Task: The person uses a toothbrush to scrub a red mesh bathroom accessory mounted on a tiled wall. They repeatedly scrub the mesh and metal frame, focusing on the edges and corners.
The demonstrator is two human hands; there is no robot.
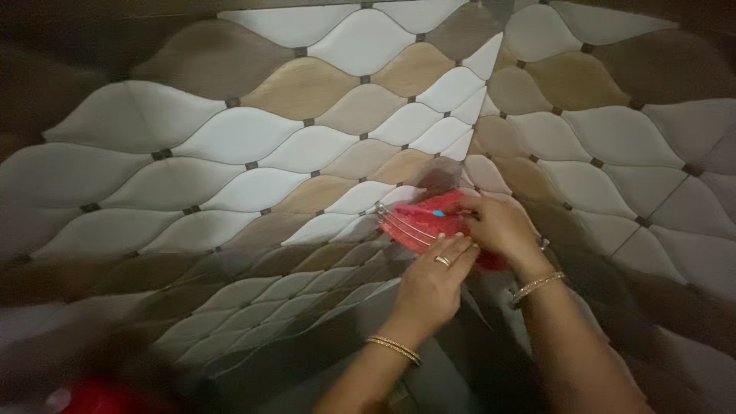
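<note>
Tiles (230, 138) fill nearly everything here, leaf-shaped, white and tan and brown, two walls of them meeting at a corner right above the hands. Low in the left corner sits a red blur (100, 399), too smeared to name. Now to the middle: a red corner shelf (429, 218) sits tucked into that wall corner, thin metal rails across its front edge, a small blue spot on top. The right hand (502, 226) is curled over the shelf's right end, fingers closed on its top edge, bangle (537, 286) at the wrist. The left hand (433, 284) comes in from below, fingers pressed together and flat against the front rails, a ring (443, 261) showing on one finger, and another bangle (393, 349) lower on the forearm. Both hands are on the shelf, touching it, nearly touching each other. My read: steady it well by keeping the right grip firm up top while the left pushes evenly along the rails, so the shelf stays square in the corner and does not tilt. Lighting is dim; how it fixes to the wall I cannot tell.
</note>
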